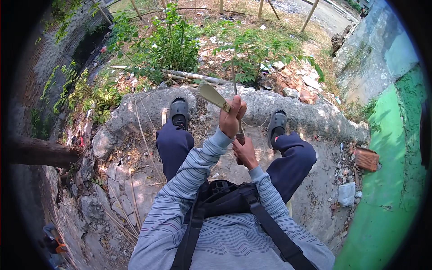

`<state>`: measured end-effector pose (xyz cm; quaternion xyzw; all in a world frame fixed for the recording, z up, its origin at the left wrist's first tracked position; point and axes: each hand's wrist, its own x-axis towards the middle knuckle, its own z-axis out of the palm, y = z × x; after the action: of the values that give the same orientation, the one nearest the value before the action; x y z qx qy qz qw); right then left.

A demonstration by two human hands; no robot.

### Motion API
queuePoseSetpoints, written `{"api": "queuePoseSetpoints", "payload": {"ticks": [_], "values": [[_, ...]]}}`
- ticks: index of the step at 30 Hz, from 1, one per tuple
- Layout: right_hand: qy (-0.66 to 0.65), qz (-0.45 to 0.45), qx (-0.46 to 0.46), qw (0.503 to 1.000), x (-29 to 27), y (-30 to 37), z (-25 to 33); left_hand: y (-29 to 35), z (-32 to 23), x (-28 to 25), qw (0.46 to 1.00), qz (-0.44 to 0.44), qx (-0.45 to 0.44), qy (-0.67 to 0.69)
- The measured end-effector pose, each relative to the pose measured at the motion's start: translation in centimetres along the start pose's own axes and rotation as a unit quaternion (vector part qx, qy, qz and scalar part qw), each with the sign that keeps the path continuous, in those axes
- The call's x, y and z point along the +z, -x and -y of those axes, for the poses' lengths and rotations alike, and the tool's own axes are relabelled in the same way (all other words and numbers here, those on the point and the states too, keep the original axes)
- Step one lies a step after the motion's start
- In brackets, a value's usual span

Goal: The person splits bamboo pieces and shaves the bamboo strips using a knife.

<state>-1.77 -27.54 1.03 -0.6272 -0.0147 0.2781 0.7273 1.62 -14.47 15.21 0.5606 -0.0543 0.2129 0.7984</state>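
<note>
My left hand (231, 118) is raised in front of me, closed with the thumb up. It grips a flat, pale yellow-green strip that looks like split bamboo (213, 96), whose broad end points up and left. Just below and to the right, my right hand (245, 152) is wrapped round the brown handle of a long, thin knife (233, 77). Its narrow blade, seen nearly edge-on, rises behind the left hand and past the strip. The left fingers hide where blade and strip come close, so I cannot tell whether they touch.
I sit with knees apart, both clogs on a rough concrete ledge (315, 113). Beyond it are leafy plants (173, 47), litter and a pale pole (198, 75). A green wall (382, 180) stands right, near a brown tray-like piece (366, 159). Long thin strips (134, 198) lie left.
</note>
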Motion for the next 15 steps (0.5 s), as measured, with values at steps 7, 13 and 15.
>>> {"api": "queuePoseSetpoints", "payload": {"ticks": [7,13,15], "values": [[0.066,0.009,-0.024,0.997,-0.4,0.4,0.7,-1.1,-0.8,-0.8,0.997,-0.023,-0.025,0.073],[0.067,-0.004,-0.021,0.998,0.4,0.2,0.3,-0.2,0.1,-1.1,0.995,-0.049,-0.03,0.086],[0.084,0.0,-0.043,0.996,0.4,0.0,0.4,-0.3,0.3,-1.8,0.996,-0.04,-0.032,0.079]]}}
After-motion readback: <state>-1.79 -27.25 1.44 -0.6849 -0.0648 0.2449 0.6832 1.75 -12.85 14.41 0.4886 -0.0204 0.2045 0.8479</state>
